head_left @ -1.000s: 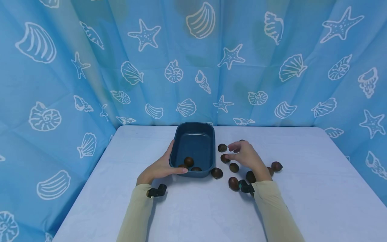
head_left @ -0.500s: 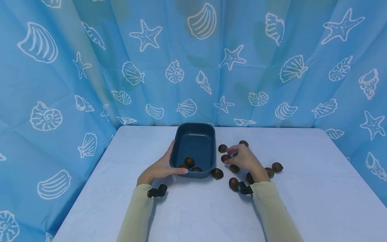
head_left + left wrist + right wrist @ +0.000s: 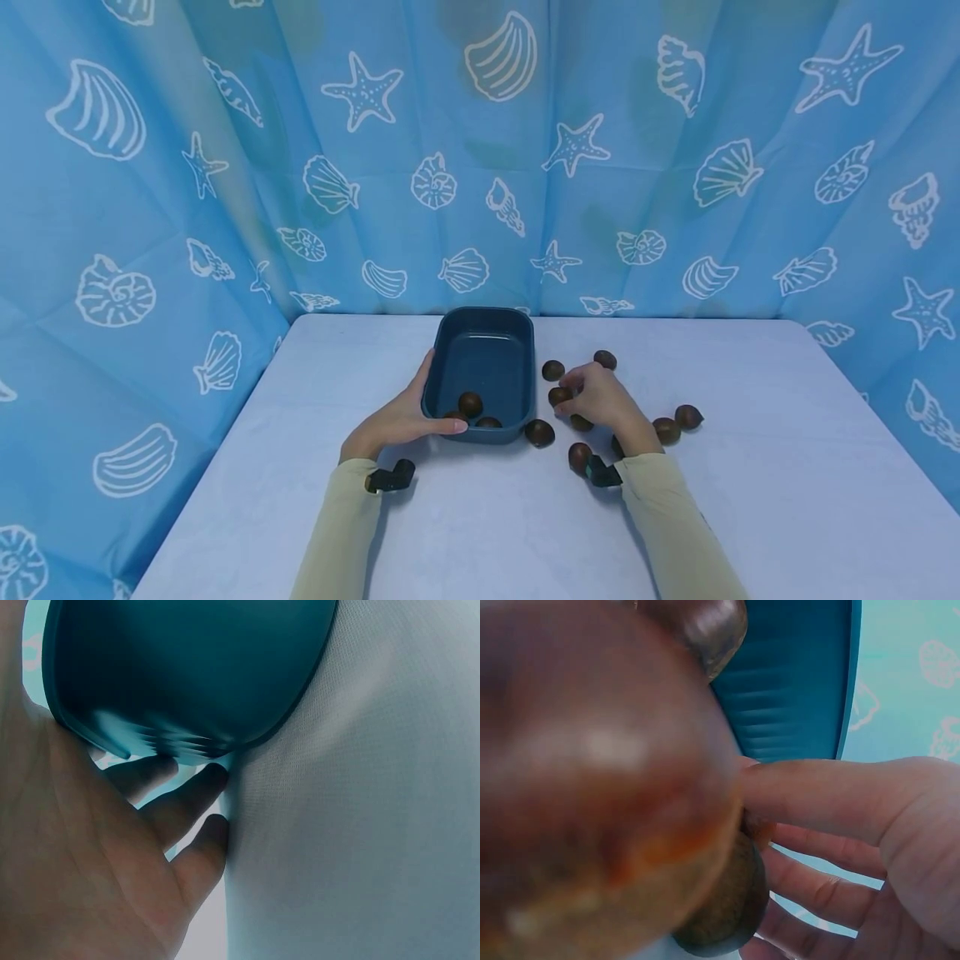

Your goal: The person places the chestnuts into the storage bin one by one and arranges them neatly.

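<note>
At the left front corner of a dark blue rectangular dish [image 3: 480,333], my left hand [image 3: 397,417] grips, thumb along the near rim and fingers against the left side. The left wrist view shows those fingers curved by the dish wall [image 3: 187,667]. Three brown chestnuts [image 3: 470,405] lie inside at the near end. Right of the dish, my right hand [image 3: 603,398] pinches a chestnut [image 3: 559,397] between thumb and fingers, low over the table. In the right wrist view, that chestnut [image 3: 757,829] is mostly hidden behind the thumb and another chestnut [image 3: 724,907].
Loose chestnuts surround the right hand: one by the dish's front corner [image 3: 539,433], one behind it [image 3: 553,371], one farther back [image 3: 604,360], and several near the wrist [image 3: 667,431]. A white cloth covers the table [image 3: 465,525]. A blue shell-print curtain [image 3: 480,167] hangs behind.
My right hand has come down slightly leftward, its thumb and fingers closing on a chestnut. The far chestnut behind it shows more fully. The left hand and dish stay put.
</note>
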`<state>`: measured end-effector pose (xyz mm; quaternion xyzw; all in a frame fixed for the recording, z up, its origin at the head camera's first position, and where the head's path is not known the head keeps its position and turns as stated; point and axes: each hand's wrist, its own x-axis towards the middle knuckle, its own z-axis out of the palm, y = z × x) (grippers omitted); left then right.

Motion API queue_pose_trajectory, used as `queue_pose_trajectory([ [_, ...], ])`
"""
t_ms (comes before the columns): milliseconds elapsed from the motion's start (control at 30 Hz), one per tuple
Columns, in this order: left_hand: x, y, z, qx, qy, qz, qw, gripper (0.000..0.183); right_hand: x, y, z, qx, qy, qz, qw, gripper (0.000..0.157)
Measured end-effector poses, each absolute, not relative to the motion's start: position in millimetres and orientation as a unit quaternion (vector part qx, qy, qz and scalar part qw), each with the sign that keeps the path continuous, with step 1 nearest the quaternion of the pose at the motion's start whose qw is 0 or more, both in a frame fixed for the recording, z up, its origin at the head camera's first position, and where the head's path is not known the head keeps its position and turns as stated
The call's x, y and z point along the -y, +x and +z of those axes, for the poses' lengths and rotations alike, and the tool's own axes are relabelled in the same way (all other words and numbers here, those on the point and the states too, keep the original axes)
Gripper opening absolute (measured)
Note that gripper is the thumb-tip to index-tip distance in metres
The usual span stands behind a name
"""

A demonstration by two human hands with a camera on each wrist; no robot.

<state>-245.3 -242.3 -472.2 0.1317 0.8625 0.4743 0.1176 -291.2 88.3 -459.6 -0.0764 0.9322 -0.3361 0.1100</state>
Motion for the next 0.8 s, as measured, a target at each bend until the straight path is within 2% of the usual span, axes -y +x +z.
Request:
queue_pose_trajectory([
  [233, 242.4, -245.5, -473.7, -0.86, 0.134, 0.477, 0.121, 0.133, -86.7, -290.5, -460.7, -0.936, -0.079, -0.325, 0.105, 0.035],
  [800, 242.2, -244.8, -472.2, -0.858, 0.137, 0.481, 0.117, 0.133, -89.0, -285.3, -436.5, -0.929, -0.103, -0.346, 0.086, 0.029],
])
